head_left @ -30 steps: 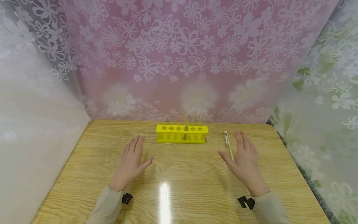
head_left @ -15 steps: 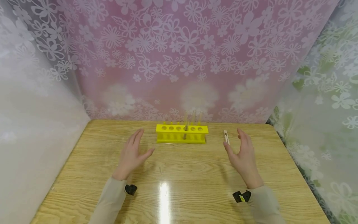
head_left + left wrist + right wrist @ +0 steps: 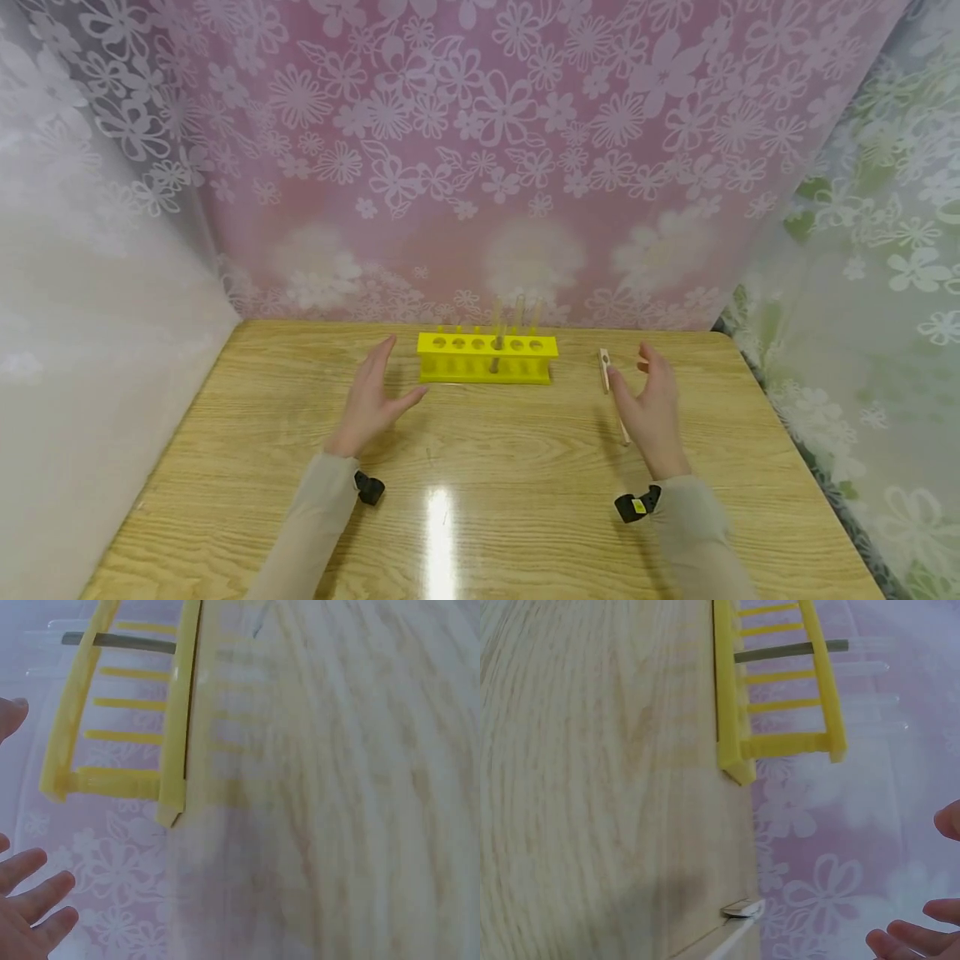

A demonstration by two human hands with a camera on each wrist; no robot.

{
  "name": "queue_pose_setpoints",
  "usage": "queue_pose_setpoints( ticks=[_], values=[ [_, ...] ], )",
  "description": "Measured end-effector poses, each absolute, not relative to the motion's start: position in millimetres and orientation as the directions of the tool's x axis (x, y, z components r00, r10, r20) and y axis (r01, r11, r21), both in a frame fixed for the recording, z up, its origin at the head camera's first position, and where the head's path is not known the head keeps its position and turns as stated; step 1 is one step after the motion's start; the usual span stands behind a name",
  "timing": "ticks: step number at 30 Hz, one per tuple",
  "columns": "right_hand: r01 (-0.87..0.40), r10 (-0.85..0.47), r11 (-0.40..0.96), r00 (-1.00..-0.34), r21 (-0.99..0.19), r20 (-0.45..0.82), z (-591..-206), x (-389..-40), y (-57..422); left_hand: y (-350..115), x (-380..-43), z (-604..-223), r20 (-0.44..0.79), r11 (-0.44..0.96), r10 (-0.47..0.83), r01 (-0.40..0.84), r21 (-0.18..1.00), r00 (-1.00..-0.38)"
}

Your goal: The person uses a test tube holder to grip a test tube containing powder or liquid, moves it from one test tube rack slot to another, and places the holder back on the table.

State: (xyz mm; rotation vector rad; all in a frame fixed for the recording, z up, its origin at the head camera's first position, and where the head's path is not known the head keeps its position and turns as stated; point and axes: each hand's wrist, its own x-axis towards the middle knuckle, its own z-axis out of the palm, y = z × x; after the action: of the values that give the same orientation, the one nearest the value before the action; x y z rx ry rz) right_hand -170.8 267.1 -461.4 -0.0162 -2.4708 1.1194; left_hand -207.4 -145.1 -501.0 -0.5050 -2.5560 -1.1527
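A yellow test tube rack point(image 3: 483, 354) stands near the table's back edge. One upright test tube point(image 3: 780, 652) in it is filled dark and grey-green; several clear test tubes point(image 3: 519, 311) stand at its rear. To the right lies a wooden test tube holder point(image 3: 604, 373), its clamp end toward the back. My left hand point(image 3: 367, 410) hovers left of the rack, fingers and thumb spread, holding nothing. Above the test tube holder is my right hand point(image 3: 651, 417), thumb and fingers apart; it hides part of the handle. In the right wrist view, the fingers are off the holder.
The wood-grain table point(image 3: 487, 533) has a bright reflection at its front. A pink floral curtain point(image 3: 420, 167) hangs right behind it, with a pale cloth point(image 3: 105, 333) on the left and a green-white floral cloth point(image 3: 862, 350) on the right.
My left hand has moved forward and right, toward the rack. My right hand has shifted slightly forward, its thumb now near the test tube holder. Rack and holder stay put.
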Motion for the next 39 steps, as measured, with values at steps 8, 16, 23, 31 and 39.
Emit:
queue_pose_setpoints(
  ticks=[8,16,23,31,39],
  values=[
    [-0.06,0.231,0.628,-0.938,-0.776,0.259,-485,-186,270,-139,-221,-521,0.377,0.539,0.16,0.401,0.741,-0.912],
    [0.099,0.296,0.561,-0.951,-0.822,0.088,-508,-203,271,-134,-234,-535,0.269,0.416,0.15,0.308,0.856,-0.951],
    [0.146,0.327,0.61,-0.942,-0.779,0.079,-524,-214,275,-126,-251,-545,0.204,0.316,0.19,0.257,0.914,-0.96],
    [0.135,0.328,0.673,-0.936,-0.727,0.129,-531,-218,275,-117,-266,-556,0.141,0.296,0.206,0.199,0.934,-0.968],
    [0.152,0.334,0.683,-0.935,-0.714,0.121,-540,-222,280,-114,-272,-568,0.134,0.39,0.176,0.194,0.9,-0.975]
  ],
)
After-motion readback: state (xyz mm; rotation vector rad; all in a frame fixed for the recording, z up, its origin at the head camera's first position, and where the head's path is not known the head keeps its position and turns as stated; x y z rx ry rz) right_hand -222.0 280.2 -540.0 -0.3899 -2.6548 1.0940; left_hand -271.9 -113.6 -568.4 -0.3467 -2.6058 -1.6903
